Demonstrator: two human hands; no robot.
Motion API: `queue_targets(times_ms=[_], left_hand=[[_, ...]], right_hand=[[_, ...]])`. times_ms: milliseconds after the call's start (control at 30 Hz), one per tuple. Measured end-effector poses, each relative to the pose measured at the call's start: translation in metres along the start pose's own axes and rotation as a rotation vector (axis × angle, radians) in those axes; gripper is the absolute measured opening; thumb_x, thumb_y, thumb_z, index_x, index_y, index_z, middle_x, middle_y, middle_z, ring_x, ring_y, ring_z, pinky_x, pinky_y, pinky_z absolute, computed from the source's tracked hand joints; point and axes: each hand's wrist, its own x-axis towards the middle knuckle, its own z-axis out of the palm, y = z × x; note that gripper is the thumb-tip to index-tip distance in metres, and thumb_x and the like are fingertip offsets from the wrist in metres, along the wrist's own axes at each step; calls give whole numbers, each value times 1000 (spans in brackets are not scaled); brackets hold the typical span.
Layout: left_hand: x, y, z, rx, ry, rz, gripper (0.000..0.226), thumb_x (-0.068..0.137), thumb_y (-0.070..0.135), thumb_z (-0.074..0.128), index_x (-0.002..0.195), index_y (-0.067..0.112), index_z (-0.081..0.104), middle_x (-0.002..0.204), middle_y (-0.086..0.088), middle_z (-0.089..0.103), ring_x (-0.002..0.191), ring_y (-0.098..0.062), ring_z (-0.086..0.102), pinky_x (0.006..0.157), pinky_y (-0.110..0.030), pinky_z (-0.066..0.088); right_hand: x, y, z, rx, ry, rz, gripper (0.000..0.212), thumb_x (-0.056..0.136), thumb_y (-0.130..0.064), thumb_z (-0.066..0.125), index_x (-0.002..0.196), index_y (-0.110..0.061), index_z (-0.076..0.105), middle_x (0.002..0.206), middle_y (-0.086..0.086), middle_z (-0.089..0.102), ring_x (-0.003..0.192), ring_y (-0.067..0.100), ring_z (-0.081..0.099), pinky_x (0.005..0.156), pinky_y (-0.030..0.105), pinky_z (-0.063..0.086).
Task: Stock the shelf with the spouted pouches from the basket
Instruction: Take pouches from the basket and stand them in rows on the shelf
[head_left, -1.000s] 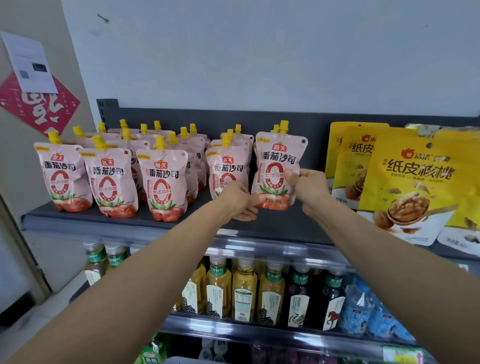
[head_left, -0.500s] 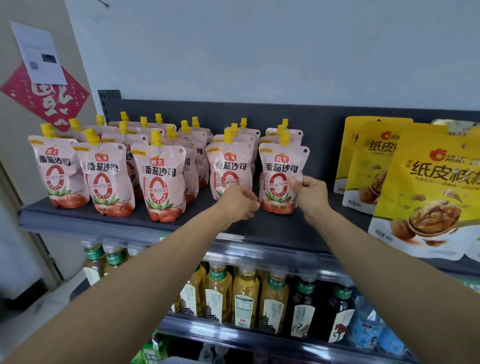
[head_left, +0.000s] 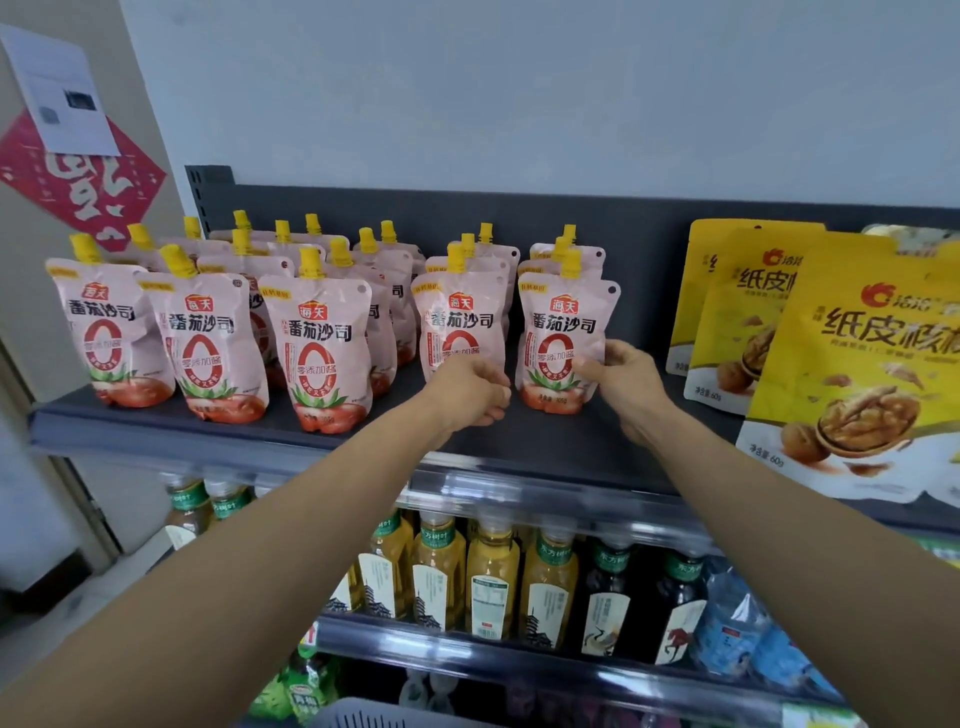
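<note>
both bare arms reach up to the dark top shelf (head_left: 545, 457). the right hand (head_left: 626, 376) has its thumb and fingers pinched on the lower right side of the front spouted pouch (head_left: 563, 338), which stands upright with its base on the shelf, a little back from the front edge. the left hand (head_left: 475, 389) is loosely curled just left of that pouch, in front of the neighbouring pouch (head_left: 460, 319); i cannot tell whether it touches either one. more pink pouches with yellow caps stand in rows toward the shelf's left end (head_left: 208, 338). yellow walnut bags (head_left: 857, 364) stand at the right end. bottles (head_left: 493, 582) line the shelf below. the basket (head_left: 358, 717) rim shows at the bottom edge.
</note>
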Motion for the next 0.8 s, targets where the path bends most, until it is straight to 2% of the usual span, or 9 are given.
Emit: queue_targets(times_ms=[67,200,300,400,500,600,667,700,800], left_hand=[[-3,2,-4,6,-3,11,6,87,1,57,89,7,58,76,-6,58,67,-13,57,63,-20,52],[-17,7,-9,26,-12,41,7,87,2,56,93,6,58,74,-5,58,66,-12,57,62,-19,52],[-34,8,-15,73,-58,91,8,88,5,57,95,8,58,76,-4,59,68,-13,59,69,-23,54],[-58,-2,-26,133,-199,179,7,86,8,61,93,11,61,79,-3,63,67,-11,62,69,-22,56],[-82,-29,-31,275,-471,185,3,84,14,64,85,17,63,75,0,67,63,-7,67,62,-18,57],[-91,-86,-21,420,-664,70,3,83,17,66,82,19,64,73,2,67,62,-5,67,61,-17,55],[-94,-135,-11,479,-686,-63,3,82,14,66,84,15,65,69,0,65,66,-13,66,71,-28,58],[-97,-161,-7,500,-691,-128,4,82,12,66,87,12,66,68,-1,64,68,-16,65,75,-32,58],[-110,-224,-3,564,-769,-241,9,84,13,62,81,5,64,69,-9,61,67,-20,59,68,-30,52]], right_hand=[[-5,-4,-1,-64,88,-52,31,87,-7,61,118,-6,57,114,4,63,90,9,59,66,15,47],[-27,-17,0,-237,250,-124,39,87,-21,63,122,-5,54,119,8,61,97,11,53,85,25,46],[-60,-28,2,-371,324,-250,39,87,-26,61,121,-8,55,110,1,61,95,7,52,80,15,42],[-108,-35,6,-436,279,-396,28,87,-24,61,111,-10,62,95,-7,59,86,3,54,68,0,38],[-164,-10,18,-441,131,-422,14,86,-23,61,99,-17,65,84,-14,61,74,-8,55,70,3,41],[-208,45,38,-545,-37,-301,17,86,-19,63,100,-11,67,85,-9,62,71,-5,55,68,-2,38],[-228,91,50,-619,-159,-147,19,86,-17,63,102,-7,68,90,-4,64,81,3,57,68,0,38],[-236,114,55,-650,-213,-63,19,87,-14,63,102,-5,68,93,1,66,84,8,58,70,6,39],[-259,175,65,-685,-435,228,19,88,-6,57,103,3,65,105,20,67,89,24,59,81,31,45]])
